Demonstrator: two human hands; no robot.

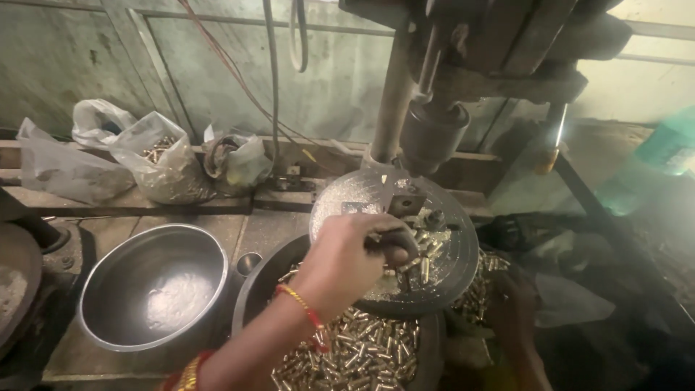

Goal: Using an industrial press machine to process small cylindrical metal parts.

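On round drill table [449, 275], brass pieces [423, 264] beside left grip [355, 257]

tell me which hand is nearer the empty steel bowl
Left. The left hand reaches over the round drill table, a short way right of the steel bowl. The right hand sits in shadow at the far right, by the brass pieces, with the left arm between.

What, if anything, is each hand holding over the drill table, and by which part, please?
The left hand is curled over the small brass parts on the round drill table; whether it grips one cannot be told. The right hand is too dark to judge.
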